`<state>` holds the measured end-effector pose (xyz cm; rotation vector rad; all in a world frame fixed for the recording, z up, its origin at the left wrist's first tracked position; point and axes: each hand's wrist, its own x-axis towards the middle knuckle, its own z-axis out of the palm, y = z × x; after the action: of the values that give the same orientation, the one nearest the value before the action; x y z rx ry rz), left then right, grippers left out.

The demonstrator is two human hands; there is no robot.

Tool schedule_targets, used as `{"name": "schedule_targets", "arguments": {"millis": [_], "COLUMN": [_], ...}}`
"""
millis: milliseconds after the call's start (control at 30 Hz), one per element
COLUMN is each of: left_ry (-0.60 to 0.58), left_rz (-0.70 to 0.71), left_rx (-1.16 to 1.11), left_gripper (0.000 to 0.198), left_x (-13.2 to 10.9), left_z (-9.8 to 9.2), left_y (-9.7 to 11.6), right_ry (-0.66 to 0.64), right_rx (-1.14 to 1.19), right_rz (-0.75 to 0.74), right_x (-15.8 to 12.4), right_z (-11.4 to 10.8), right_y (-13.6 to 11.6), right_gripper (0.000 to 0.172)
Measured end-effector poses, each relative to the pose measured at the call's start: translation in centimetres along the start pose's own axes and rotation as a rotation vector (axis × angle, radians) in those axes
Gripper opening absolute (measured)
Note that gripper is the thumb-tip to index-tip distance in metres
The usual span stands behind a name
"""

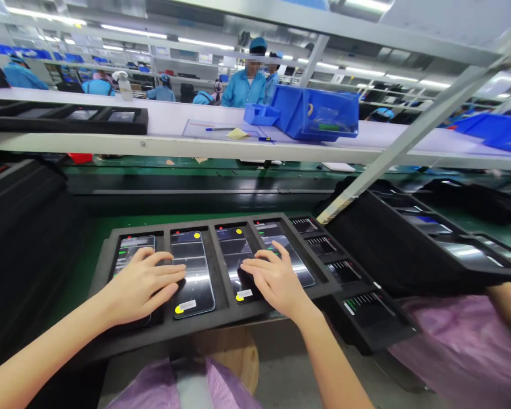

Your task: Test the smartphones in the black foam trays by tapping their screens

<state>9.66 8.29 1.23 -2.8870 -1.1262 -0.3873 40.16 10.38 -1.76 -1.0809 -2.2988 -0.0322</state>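
A black foam tray lies in front of me with several long compartments, each holding a dark glass screen panel. My left hand lies spread across the far-left panel, its fingertips reaching onto the second panel. Fingers apart, my right hand rests over the third panel and the edge of the fourth panel. Yellow round stickers and white labels mark the second and third panels. Neither hand is wrapped around anything; exact fingertip contact is hard to make out.
A smaller black tray of dark screens adjoins on the right. Beyond it, another tray tilts near a person's arm. A slanted metal post rises behind. The shelf above carries blue bins and a pen.
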Motion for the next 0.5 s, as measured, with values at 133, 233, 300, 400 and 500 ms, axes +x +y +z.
{"name": "schedule_targets", "arguments": {"millis": [133,233,300,400,500], "left_ry": [-0.11,-0.129,-0.124,-0.082,-0.004], "left_rz": [0.025,0.013,-0.026,-0.116,-0.263], "left_rx": [-0.104,-0.116,-0.121,-0.134,-0.16], "left_gripper": [0.031,0.034,0.035,0.035,0.036], "left_x": [1.7,1.5,0.8,-1.7,-5.2], "left_z": [0.0,-0.1,-0.4,-1.1,-1.6], "left_y": [0.4,0.5,0.3,-0.4,-0.9], "right_ry": [-0.051,-0.035,-0.007,-0.004,-0.008], "right_rx": [-0.002,-0.008,0.0,0.011,0.011], "right_rz": [-0.028,-0.021,-0.013,0.016,0.085], "right_x": [0.5,0.3,0.1,-0.8,-2.3], "right_z": [0.8,0.9,0.7,0.0,-0.7], "right_y": [-0.3,-0.4,-0.3,0.6,2.7], "right_gripper": [0.037,0.038,0.039,0.04,0.041]}}
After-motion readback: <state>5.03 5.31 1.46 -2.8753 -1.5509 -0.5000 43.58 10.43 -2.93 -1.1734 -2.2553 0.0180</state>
